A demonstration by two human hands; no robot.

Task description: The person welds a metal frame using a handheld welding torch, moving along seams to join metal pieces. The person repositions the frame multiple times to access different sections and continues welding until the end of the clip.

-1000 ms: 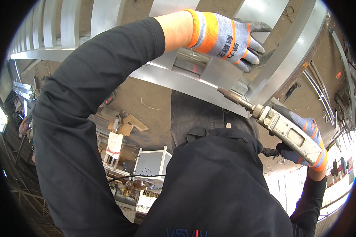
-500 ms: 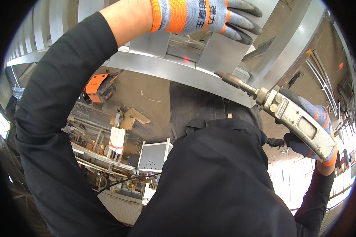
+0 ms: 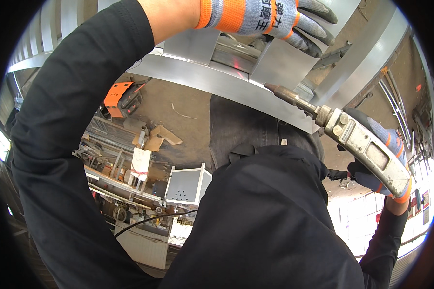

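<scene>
Bright daylight glares at the right rim, edges bend strongly, dark vignette, focus seemingly sharp.

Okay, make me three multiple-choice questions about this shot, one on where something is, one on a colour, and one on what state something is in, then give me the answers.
1. Where does the tip of the handheld tool point?
A. at the joint of the metal frame
B. at the floor
C. at the orange machine

2. What colour are the stripes on the grey glove of the left hand?
A. blue
B. orange
C. green

3. What is the right hand doing?
A. hanging empty
B. resting flat on the frame
C. gripping the tool's body

Answers: 1 A, the nozzle meets the frame just below the upright plate. 2 B, orange bands cross the cuff and back. 3 C, gloved fingers wrap the tool's handle.
</scene>
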